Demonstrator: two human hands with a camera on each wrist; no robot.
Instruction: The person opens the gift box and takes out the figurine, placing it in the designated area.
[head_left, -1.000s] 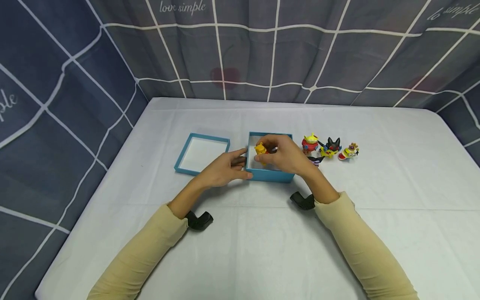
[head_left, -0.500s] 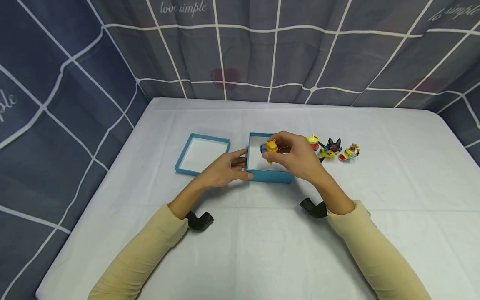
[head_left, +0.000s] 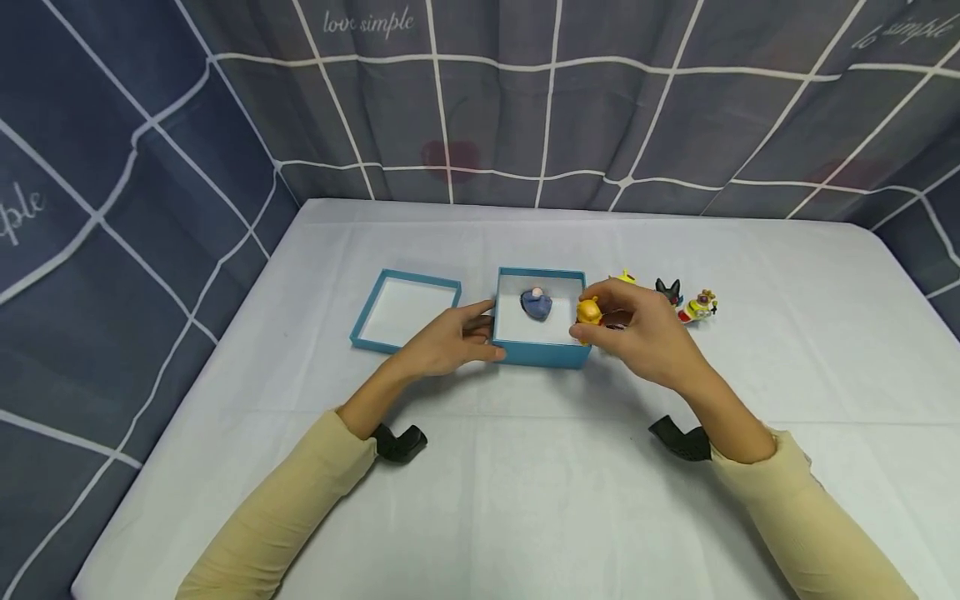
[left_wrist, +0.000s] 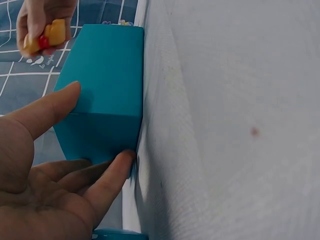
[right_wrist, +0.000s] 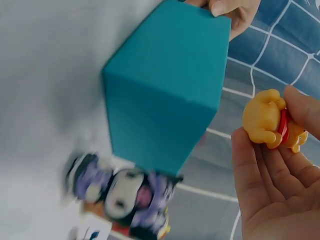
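Note:
A yellow bear figurine (right_wrist: 265, 120) with a red band is held in my right hand (head_left: 637, 333), pinched between thumb and fingers. In the head view that hand is raised at the right wall of a blue box (head_left: 542, 355). Inside the box lies a blue figurine (head_left: 536, 305) with a small pale round part on top. My left hand (head_left: 450, 337) touches the box's left side, thumb near the front corner and fingers extended along the wall. From the left wrist view, thumb and fingertips rest against the box (left_wrist: 107, 75) without curling round it.
A blue-rimmed lid (head_left: 405, 307) lies inside up, left of the box. Right of it stand a black-eared figurine (head_left: 667, 291), a small colourful figurine (head_left: 699, 306) and a partly hidden yellow-topped one (head_left: 624, 277). A purple-and-black figurine (right_wrist: 122, 195) lies close beside the box.
My right hand has carried the bear figurine rightward, from over the box's interior to its right wall. The blue figurine inside has come into full view. My left hand stays put.

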